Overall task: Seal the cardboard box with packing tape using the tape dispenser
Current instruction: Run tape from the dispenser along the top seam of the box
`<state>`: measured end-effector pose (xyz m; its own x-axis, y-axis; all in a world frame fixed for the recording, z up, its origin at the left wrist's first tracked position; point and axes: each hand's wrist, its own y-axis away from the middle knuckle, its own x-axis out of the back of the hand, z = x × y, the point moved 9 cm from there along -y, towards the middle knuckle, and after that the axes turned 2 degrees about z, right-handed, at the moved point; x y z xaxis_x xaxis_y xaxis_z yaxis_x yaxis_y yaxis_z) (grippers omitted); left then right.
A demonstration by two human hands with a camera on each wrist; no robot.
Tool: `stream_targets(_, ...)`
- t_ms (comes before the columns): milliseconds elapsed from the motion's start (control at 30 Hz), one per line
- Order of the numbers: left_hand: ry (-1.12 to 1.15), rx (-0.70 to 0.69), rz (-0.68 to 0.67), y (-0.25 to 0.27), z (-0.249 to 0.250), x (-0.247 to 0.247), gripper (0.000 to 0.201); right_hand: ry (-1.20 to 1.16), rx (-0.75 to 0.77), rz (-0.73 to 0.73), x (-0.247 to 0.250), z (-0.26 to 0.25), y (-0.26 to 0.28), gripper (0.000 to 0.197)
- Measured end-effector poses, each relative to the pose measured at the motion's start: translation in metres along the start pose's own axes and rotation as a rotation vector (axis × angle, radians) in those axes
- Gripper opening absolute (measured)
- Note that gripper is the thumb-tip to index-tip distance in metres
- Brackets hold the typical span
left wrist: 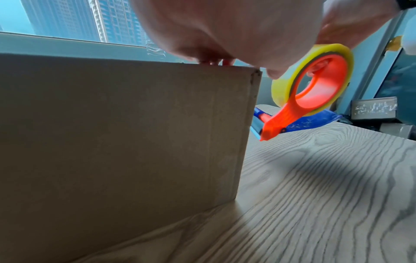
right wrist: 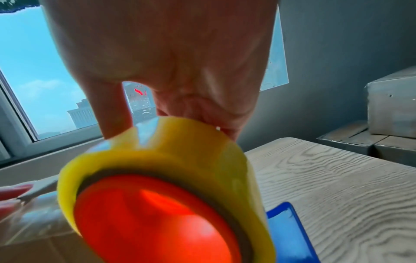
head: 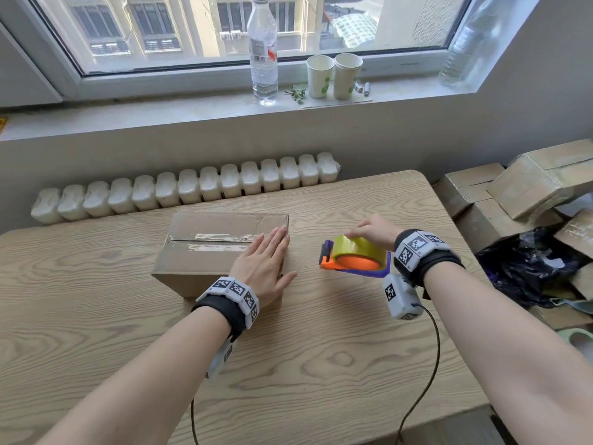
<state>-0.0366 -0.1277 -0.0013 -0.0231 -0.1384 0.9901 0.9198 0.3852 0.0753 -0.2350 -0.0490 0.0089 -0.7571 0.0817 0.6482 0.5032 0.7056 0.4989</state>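
On the wooden table (head: pixel 321 364), toward its far edge and left of centre, the cardboard box (head: pixel 205 258) is sitting with its flaps down. Shiny strips of clear tape (head: pixel 221 237) are lying along the top seam, but they are looking patchy and are not visibly running down over the box ends. Judging from that, the seal is only partly done, or old tape is showing; which one, the views are not settling.

The left hand (head: pixel 264 261) is lying flat, fingers straight and together, pressing the right end of the box top near the seam, thumb spread toward the near side.

The right hand (head: pixel 373 231) is gripping the tape dispenser (head: pixel 353 256) from above, thumb and fingers curled round the yellowish roll. The dispenser is hanging clear of the table, just beside the box's right end and not touching it, its orange-and-purple nose pointing at the box.

No fresh tape is visibly bridging dispenser and box. Likely remaining: anchoring tape at the right end, drawing it along the seam, cutting it.
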Motion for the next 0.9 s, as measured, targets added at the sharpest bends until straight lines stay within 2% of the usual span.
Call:
stream_targets(133,0.013,0.008,-0.030,-0.004,0.005,-0.005,0.081,0.026,-0.002,-0.065,-0.002,-0.003,0.008,0.018)
stream_targets(233,0.000,0.003,-0.015,-0.004,0.004,-0.007,0.076,-0.043,0.008,-0.045,-0.001,-0.003,0.013,0.016)
stream_targets(333,-0.004,-0.016,-0.028,-0.005,0.004,-0.009,0.078,-0.051,-0.015,0.025,0.002,0.005,0.012,0.031)
stream_targets(433,0.013,-0.026,-0.025,-0.006,0.003,-0.008,0.079,-0.054,-0.106,0.129,0.009,0.024,0.017,0.051)
stream_targets(533,0.022,-0.041,-0.022,-0.006,0.003,-0.008,0.079,0.029,-0.163,0.210,0.020,0.036,0.027,0.060)
stream_targets(600,0.023,-0.040,-0.020,-0.007,0.002,-0.008,0.079,0.021,-0.143,0.220,0.021,0.037,0.030,0.063)
stream_targets(800,0.067,-0.044,-0.014,-0.007,0.002,-0.005,0.080,-0.267,-0.014,0.201,0.022,0.021,0.036,0.047)
stream_targets(900,0.080,-0.045,0.002,-0.008,0.002,-0.002,0.072,-0.342,0.037,0.200,0.022,0.008,0.039,0.039)
